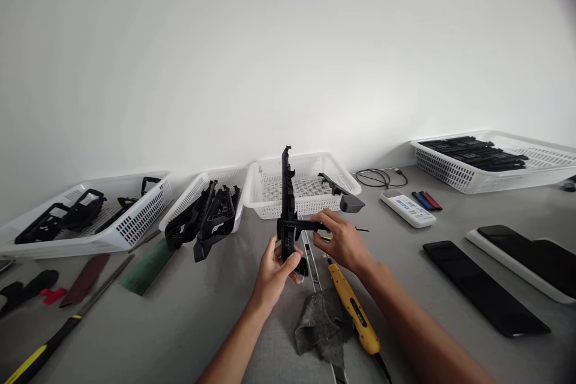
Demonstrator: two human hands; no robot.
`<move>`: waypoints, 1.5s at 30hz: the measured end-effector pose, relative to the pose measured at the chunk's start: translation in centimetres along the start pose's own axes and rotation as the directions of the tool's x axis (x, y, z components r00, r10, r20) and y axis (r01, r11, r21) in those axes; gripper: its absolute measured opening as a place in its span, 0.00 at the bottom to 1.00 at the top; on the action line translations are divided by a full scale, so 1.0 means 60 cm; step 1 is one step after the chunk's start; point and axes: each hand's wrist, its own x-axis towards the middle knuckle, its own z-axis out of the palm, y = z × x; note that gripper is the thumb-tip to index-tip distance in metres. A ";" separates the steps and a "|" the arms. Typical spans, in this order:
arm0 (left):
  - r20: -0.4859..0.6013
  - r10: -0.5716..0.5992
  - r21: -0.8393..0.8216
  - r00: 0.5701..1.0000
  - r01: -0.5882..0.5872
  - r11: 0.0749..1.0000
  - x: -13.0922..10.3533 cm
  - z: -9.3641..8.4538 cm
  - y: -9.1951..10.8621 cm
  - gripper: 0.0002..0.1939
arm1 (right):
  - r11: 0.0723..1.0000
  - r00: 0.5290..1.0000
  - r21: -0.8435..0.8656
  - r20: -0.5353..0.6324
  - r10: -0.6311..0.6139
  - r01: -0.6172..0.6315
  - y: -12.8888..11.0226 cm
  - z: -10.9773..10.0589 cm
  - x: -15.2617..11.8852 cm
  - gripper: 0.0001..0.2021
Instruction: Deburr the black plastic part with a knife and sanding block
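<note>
My left hand [275, 269] is closed around the lower end of a long black plastic part [288, 198], which stands upright above the table. In my right hand [342, 239] is a black caliper [302, 225], held level, with its jaws at the middle of the part and a thin rod sticking out on the far right. Whether the jaws press on the plastic I cannot tell. Below my hands lie a grey cloth [321, 319], a metal strip and a yellow corded tool [354, 309].
Black parts fill white baskets at left [135, 229], centre-left [240, 216] and right [477, 180]; the middle basket [270, 209] holds one. A yellow-black file [67, 327], green sheet [148, 267], white device [408, 209], cable [375, 177] and black panel [483, 288] lie around.
</note>
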 end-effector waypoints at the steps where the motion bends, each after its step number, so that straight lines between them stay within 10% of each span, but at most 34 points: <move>1: -0.007 0.001 -0.007 1.000 -0.001 1.000 0.000 0.000 0.001 0.31 | 1.000 1.000 0.001 -0.003 -0.009 0.009 -0.001 0.001 0.000 0.13; 18: -0.015 0.001 -0.013 1.000 -0.001 1.000 0.000 0.000 0.011 0.29 | 0.999 0.988 0.044 0.148 -0.031 0.025 0.005 -0.017 0.004 0.15; 25: -0.003 -0.006 0.014 1.000 0.006 1.000 -0.004 0.002 0.021 0.32 | 0.989 0.985 0.011 0.088 0.147 -0.149 0.014 -0.001 -0.003 0.14; 45: -0.020 -0.012 -0.043 1.000 0.011 0.999 -0.005 0.005 0.020 0.26 | 1.000 1.000 -0.012 -0.020 0.005 -0.005 0.022 0.000 -0.002 0.11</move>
